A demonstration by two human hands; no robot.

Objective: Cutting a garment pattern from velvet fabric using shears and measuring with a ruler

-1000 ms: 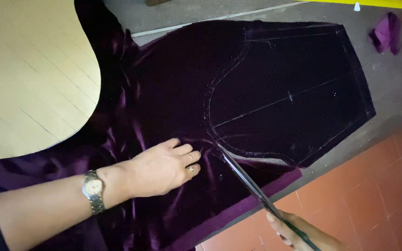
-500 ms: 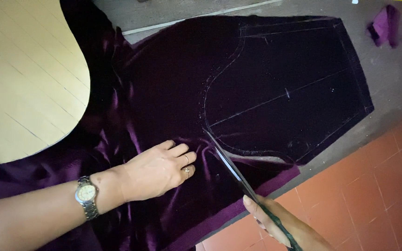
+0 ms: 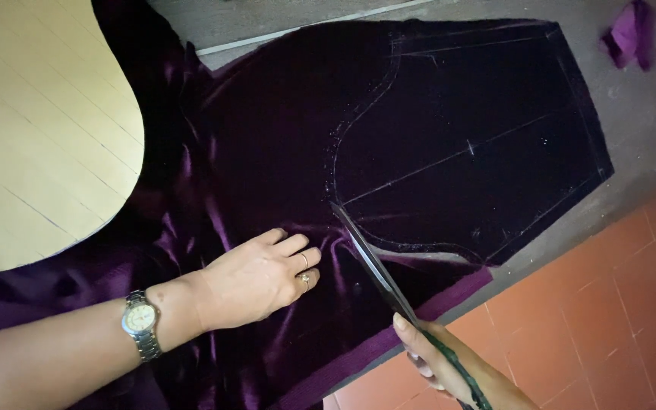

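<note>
A dark purple velvet cloth (image 3: pixel 282 129) lies spread on the floor, with chalk pattern lines drawn on its right part. My left hand (image 3: pixel 256 275), with rings and a wristwatch, presses flat on the cloth just left of the cut. My right hand (image 3: pixel 457 364) grips long scissors (image 3: pixel 377 266) at the lower right. The blades point up and left, and their tip lies at the chalk curve, in a cut that runs along the curved line.
A pale yellow lined pattern board (image 3: pixel 39 137) with a rounded edge lies on the cloth at the left. A small purple scrap (image 3: pixel 632 34) sits at the top right. Grey floor lies beyond the cloth, orange tiles (image 3: pixel 609 304) at the lower right.
The scissors have advanced up and left along the chalk curve, lengthening the cut. My left hand has stayed pressed on the cloth, and the view has shifted slightly.
</note>
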